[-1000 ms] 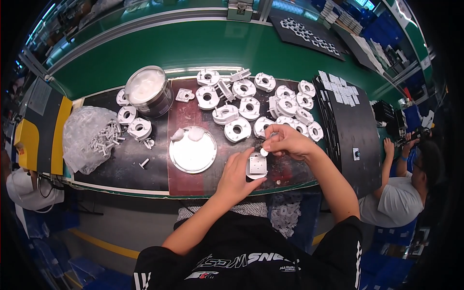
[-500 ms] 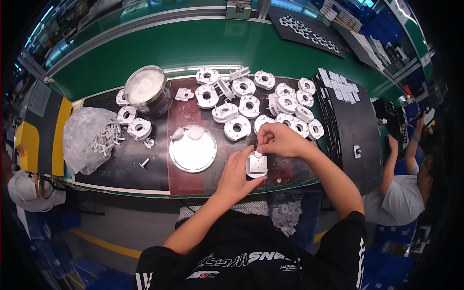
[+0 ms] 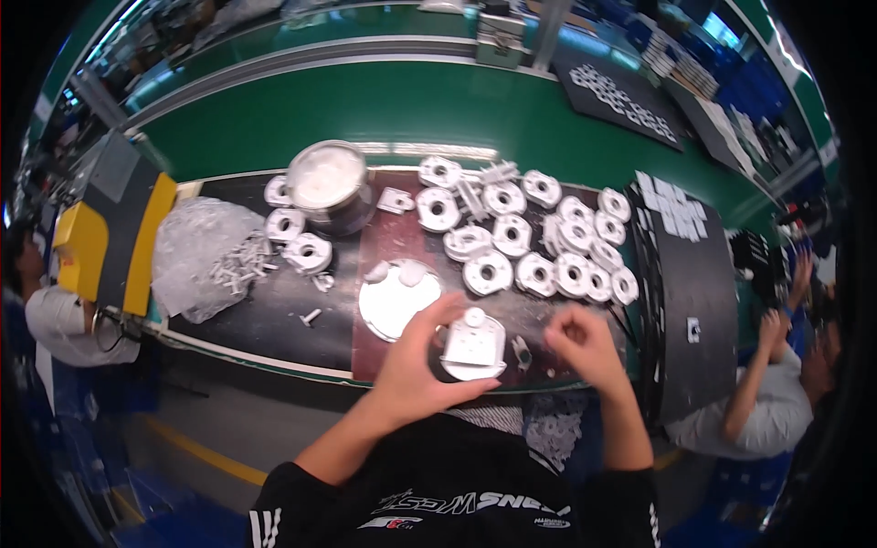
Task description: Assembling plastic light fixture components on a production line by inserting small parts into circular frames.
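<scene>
My left hand [image 3: 411, 374] curves round a white plastic part [image 3: 475, 345], thumb along its near edge and fingers at its far left side. This part has a round base, a squarish raised plate with small holes, and a small round knob at its far end. To the right of it, clear of the part, hovers my right hand [image 3: 585, 347] with its fingers curled together. Whatever they may hold is too blurred to make out. Between the part and my right hand a small narrow piece [image 3: 522, 352] lies on the table.
A white round lid [image 3: 402, 310] with white lumps lies left of the part. Behind it stands a tub of white paste [image 3: 327, 178]. Several white ring-shaped housings [image 3: 488, 273] cover the table's back. Left is a bag of white pegs [image 3: 206, 251]; right, a black board [image 3: 685, 292]. Co-workers sit both sides.
My right hand has let go of the knob end of the white part and moved right. My left hand stays at the part, its fingers spread wider. The whole view has shifted.
</scene>
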Demonstrator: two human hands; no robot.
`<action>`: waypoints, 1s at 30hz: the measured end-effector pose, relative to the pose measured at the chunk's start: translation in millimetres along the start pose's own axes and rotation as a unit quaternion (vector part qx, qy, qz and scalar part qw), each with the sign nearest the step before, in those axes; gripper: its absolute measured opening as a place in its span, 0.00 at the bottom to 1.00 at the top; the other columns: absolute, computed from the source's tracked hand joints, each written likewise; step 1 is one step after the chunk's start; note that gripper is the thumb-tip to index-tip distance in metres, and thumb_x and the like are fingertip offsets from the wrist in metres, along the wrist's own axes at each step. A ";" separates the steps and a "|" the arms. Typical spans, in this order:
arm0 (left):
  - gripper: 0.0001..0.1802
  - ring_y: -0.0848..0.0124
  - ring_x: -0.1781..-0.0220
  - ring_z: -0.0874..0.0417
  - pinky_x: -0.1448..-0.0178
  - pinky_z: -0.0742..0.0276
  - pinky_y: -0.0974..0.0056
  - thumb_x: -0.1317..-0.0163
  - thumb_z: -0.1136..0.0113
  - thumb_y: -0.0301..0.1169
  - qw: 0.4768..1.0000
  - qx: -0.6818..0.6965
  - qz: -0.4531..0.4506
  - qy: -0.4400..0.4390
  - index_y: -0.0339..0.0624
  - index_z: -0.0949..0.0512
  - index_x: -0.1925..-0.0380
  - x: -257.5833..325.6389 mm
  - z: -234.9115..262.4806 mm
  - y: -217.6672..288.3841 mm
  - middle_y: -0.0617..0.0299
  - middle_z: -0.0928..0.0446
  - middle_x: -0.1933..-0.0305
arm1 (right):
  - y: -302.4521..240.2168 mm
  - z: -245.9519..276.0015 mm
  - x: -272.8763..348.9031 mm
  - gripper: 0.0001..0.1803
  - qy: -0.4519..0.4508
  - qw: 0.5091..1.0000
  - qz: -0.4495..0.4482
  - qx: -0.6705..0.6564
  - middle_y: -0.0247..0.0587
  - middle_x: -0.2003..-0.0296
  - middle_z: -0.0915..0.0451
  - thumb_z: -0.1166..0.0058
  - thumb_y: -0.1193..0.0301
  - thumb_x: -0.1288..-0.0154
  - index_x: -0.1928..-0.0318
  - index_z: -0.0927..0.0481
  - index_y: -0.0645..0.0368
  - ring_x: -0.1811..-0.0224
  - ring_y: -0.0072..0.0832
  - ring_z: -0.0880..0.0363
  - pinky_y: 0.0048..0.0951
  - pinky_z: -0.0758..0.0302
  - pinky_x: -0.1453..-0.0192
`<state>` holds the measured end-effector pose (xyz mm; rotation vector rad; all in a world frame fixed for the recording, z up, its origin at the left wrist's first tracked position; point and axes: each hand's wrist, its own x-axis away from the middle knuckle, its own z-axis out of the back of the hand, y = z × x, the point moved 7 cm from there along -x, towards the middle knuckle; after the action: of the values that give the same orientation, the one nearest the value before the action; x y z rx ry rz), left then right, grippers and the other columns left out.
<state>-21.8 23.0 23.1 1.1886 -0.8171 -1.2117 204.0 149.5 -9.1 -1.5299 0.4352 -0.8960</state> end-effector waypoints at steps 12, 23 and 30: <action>0.53 0.43 0.46 0.20 0.39 0.24 0.48 0.55 0.19 0.41 0.868 -0.385 -0.108 0.295 0.36 0.37 0.31 -91.9 243.2 33.2 0.42 0.21 0.48 | 63.8 -19.7 28.1 0.11 0.222 0.935 0.155 0.229 0.30 0.74 0.25 0.34 0.75 0.32 0.69 0.23 0.62 0.74 0.14 0.30 0.20 0.33 0.69; 0.54 0.53 0.44 0.13 0.38 0.18 0.55 0.59 0.13 0.48 0.920 -0.186 -0.016 0.345 0.36 0.32 0.36 -222.9 342.8 -108.1 0.42 0.17 0.42 | 33.2 -32.9 33.8 0.06 0.230 0.893 0.202 0.329 0.39 0.72 0.14 0.31 0.74 0.35 0.68 0.17 0.59 0.75 0.30 0.21 0.31 0.24 0.66; 0.51 0.52 0.42 0.14 0.38 0.18 0.53 0.59 0.14 0.55 0.905 -0.259 0.013 0.336 0.39 0.27 0.39 -284.3 362.0 -195.8 0.48 0.19 0.40 | 54.3 -26.0 32.0 0.10 0.249 0.907 0.205 0.270 0.33 0.79 0.26 0.31 0.77 0.39 0.73 0.22 0.60 0.82 0.19 0.31 0.25 0.35 0.77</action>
<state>-473.6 225.6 -47.8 1.0344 0.0180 -0.8242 216.9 99.2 -53.4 -0.6546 0.7704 -0.9618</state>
